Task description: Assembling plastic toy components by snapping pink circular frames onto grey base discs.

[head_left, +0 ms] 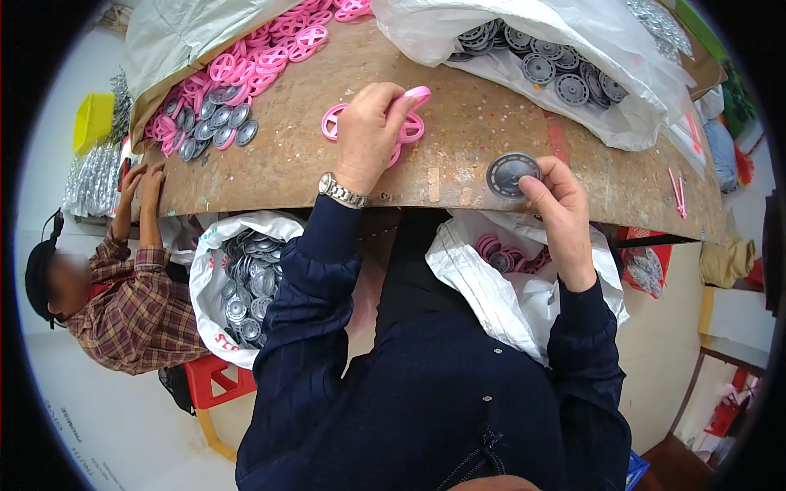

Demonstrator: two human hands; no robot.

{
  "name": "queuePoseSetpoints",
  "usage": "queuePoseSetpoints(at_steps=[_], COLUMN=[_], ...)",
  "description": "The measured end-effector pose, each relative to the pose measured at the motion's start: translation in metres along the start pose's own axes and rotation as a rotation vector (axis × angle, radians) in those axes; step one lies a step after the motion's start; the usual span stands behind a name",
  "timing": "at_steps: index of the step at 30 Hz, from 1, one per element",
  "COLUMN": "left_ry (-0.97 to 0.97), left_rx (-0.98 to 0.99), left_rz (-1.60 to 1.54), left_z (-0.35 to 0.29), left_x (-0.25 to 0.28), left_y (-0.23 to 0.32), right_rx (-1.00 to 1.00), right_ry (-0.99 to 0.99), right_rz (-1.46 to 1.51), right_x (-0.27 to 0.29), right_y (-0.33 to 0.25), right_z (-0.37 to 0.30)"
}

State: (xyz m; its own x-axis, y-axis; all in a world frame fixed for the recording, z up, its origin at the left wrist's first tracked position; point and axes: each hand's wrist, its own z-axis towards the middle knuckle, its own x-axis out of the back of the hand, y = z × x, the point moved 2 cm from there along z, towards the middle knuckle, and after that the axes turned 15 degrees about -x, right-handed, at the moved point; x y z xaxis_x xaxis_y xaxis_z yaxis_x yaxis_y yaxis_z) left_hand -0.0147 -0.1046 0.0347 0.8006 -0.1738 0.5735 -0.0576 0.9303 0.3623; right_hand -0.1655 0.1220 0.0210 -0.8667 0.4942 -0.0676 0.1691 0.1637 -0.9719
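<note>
Right hand (562,200) pinches grey disc (509,173) by near edge of worktop (278,151); disc round, no long axis; left hand (367,137), farther from that edge, grips pink ring (421,92), lying left of disc and beyond it

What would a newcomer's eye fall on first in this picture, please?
Probably the bright pink rings heaped on the table at upper left, with grey discs at the near end. Next, near the front edge, the right hand holding one grey disc by its rim, and the left hand gripping a pink ring.
</note>
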Motion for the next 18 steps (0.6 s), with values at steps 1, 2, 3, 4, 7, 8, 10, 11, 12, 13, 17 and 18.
queuePoseSetpoints(at_steps=[1, 2, 3, 4, 7, 8, 10, 11, 12, 13, 17, 18], left_ry=[0.045, 0.082, 0.081, 0.152, 0.216, 0.208, 0.218, 0.231, 0.194, 0.194, 0.183, 0.172], left_rx=[0.008, -0.007, -0.009, 0.11, 0.422, 0.617, 0.615, 0.612, 0.628, 0.628, 0.622, 0.588], left_rz=[-0.014, -0.023, -0.024, -0.242, -0.694, -0.925, -1.017, -1.107, -1.129, -1.132, -1.196, -1.195], left_z=[0.001, 0.002, 0.002, 0.001, -0.003, -0.006, -0.012, -0.014, -0.016, -0.018, -0.026, -0.027], left_x=[0.001, 0.003, 0.002, 0.0, -0.003, -0.006, -0.017, -0.022, -0.023, -0.025, -0.034, -0.035], left_y=[0.0, 0.001, 0.004, 0.007, 0.022, 0.027, 0.041, 0.047, 0.053, 0.059, 0.079, 0.082], right_rx=[0.002, 0.036, 0.071, 0.072, 0.114, 0.129, 0.144, 0.158, 0.172, 0.171, 0.185, 0.175], right_ry=[0.003, 0.017, 0.03, 0.034, 0.049, 0.054, 0.063, 0.071, 0.079, 0.082, 0.143, 0.176], right_rz=[0.001, 0.016, 0.032, 0.033, 0.066, 0.077, 0.086, 0.086, 0.086, 0.085, 0.007, -0.036], right_x=[0.0, -0.002, -0.003, -0.003, -0.005, -0.007, -0.011, -0.013, -0.015, -0.017, -0.014, -0.013], right_y=[-0.001, -0.004, -0.006, -0.007, -0.013, -0.017, -0.02, -0.021, -0.021, -0.02, -0.011, -0.009], right_z=[0.001, 0.002, 0.004, 0.005, 0.009, 0.009, 0.01, 0.011, 0.012, 0.011, 0.011, 0.01])
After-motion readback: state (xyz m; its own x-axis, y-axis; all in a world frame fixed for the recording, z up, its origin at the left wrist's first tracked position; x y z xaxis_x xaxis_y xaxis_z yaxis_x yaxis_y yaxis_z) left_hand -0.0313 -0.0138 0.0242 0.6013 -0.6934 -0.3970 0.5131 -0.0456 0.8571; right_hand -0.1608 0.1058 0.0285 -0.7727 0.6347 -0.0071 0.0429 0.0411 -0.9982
